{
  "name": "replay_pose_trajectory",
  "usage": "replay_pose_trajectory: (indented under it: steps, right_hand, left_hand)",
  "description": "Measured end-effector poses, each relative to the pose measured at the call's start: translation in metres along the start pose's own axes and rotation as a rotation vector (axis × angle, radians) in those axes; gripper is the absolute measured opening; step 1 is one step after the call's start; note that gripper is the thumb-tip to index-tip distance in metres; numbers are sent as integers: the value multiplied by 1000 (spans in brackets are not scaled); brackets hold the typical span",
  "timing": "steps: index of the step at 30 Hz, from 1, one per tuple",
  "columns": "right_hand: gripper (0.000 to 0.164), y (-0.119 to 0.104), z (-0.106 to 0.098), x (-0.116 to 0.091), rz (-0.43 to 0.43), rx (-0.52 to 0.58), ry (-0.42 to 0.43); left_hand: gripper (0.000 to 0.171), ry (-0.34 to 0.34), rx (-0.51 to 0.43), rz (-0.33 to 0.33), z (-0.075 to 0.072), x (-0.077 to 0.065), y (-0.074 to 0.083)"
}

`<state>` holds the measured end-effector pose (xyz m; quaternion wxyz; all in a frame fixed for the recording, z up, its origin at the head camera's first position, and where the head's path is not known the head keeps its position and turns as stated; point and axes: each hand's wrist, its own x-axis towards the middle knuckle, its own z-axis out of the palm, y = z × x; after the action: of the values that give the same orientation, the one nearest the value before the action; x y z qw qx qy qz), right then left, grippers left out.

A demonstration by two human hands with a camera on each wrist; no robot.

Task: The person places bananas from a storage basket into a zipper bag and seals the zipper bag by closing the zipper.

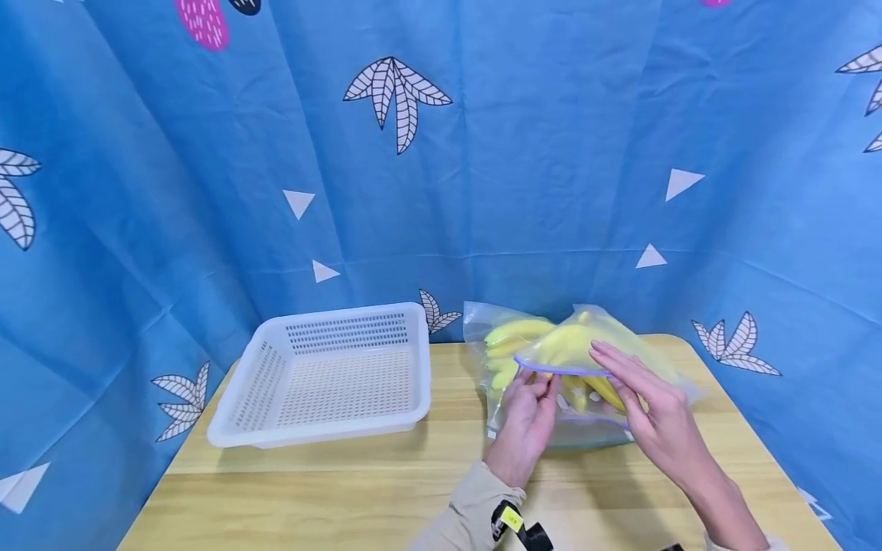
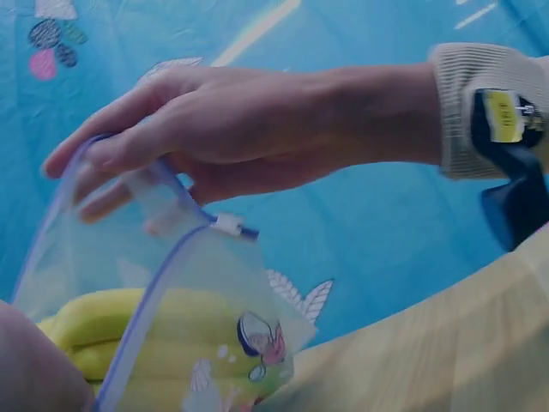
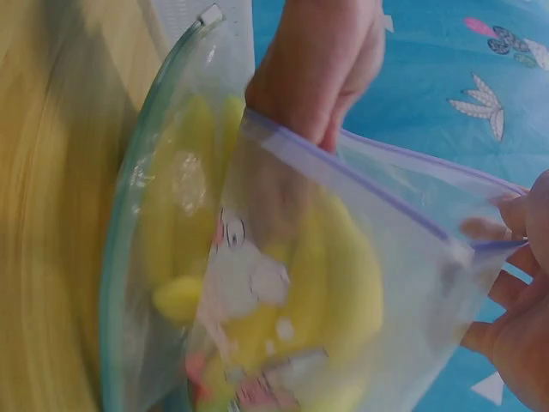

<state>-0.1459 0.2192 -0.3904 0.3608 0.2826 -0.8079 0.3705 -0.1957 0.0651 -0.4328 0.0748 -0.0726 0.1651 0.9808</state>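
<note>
A clear zip bag with a purple rim (image 1: 561, 370) holds yellow bananas (image 3: 343, 257); its mouth gapes. My left hand (image 1: 527, 425) reaches into the mouth, fingers beside the bananas. Film and blur hide whether those fingers grip one. In the right wrist view, the left hand (image 3: 317, 69) goes in past the rim. My right hand (image 1: 658, 413) pinches the bag's rim at the right; in the left wrist view, the right hand (image 2: 232, 120) has the rim between thumb and fingers. Against this bag lies another clear zip bag (image 3: 129, 232) with a green edge, also containing bananas.
A white perforated plastic basket (image 1: 416, 360) stands on the left of the wooden table (image 1: 310, 490); no contents show in it. A blue patterned curtain (image 1: 537, 168) hangs close behind the table and along both sides.
</note>
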Motion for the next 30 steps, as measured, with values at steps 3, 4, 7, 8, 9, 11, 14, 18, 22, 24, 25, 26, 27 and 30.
replay_pose_trajectory:
  steps: [3,4,7,8,9,11,14,18,22,24,25,26,27,30]
  right_hand:
    - [54,5,2,-3,-11,0,-2]
    - [54,8,3,-4,-10,-1,-2]
    - [54,12,1,-9,43,-12,-20]
    - [55,13,0,-11,63,-20,-24]
    - [55,13,-1,-13,88,-29,-29]
    - [56,13,-3,-18,132,-55,-38]
    - [63,13,-5,-27,174,-139,-6]
    - [74,15,-11,-46,262,-261,4]
    - [75,23,-16,-66,282,-336,-75]
    - [75,28,-17,-75,251,-377,-109]
    - [76,31,-18,-79,234,-393,-125]
    - [77,33,-19,-83,217,-406,-136]
    - [78,35,-19,-86,205,-418,-144]
    - [85,41,-22,-94,209,-419,-167]
  left_hand:
    - [54,19,27,51,-5,3,2]
    - [51,34,57,60,-6,3,1]
    - [45,61,222,63,-6,3,-5]
    - [42,61,291,49,-6,3,-7]
    - [41,65,348,25,-6,2,-9]
    - [38,47,458,-34,-6,2,-11]
    - [34,-1,589,-122,-8,2,-12]
    - [25,-51,704,-196,-13,3,-20]
    - [18,3,763,-220,-21,2,-35]
    - [18,60,760,-216,-23,2,-42]
    - [19,81,756,-214,-24,2,-46]
    - [21,95,752,-214,-25,3,-49]
    - [22,104,744,-218,-26,3,-52]
    - [20,121,718,-262,-31,5,-62]
